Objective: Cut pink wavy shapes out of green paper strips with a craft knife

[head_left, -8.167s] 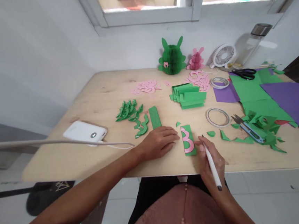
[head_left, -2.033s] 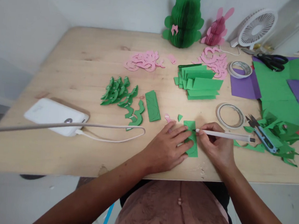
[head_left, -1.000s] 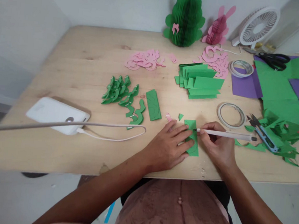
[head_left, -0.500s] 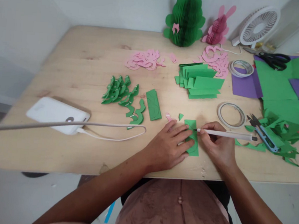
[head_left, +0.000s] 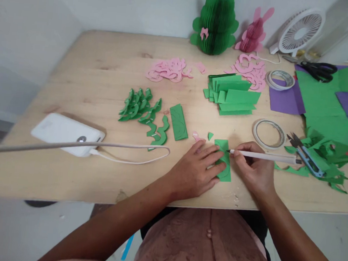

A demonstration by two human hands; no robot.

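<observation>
My left hand (head_left: 199, 169) lies with fingers spread over a green paper strip (head_left: 226, 173), pressing it to the table. Part of the strip is hidden under the fingers, and a curved line shows on it. In my right hand (head_left: 254, 168) is a white pencil (head_left: 266, 156), its dark tip at the strip's right edge. Just beyond my left hand lie a small pink paper piece (head_left: 196, 136) and a green scrap (head_left: 210, 136). Another green strip with drawn curves (head_left: 178, 122) sits farther left, beside wavy green cutouts (head_left: 136, 105).
Folded green strips (head_left: 234, 95) and pink cutouts (head_left: 167, 70) lie farther back. Tape rolls (head_left: 268, 145), thread snips (head_left: 310, 158) and green scraps are on the right. A white power bank (head_left: 61, 133) with a cable is at left. Paper figures (head_left: 216, 24) and a fan (head_left: 301, 32) stand behind.
Almost nothing differs. The pencil's rear end has shifted very slightly, while my left hand stays in place on the green strip.
</observation>
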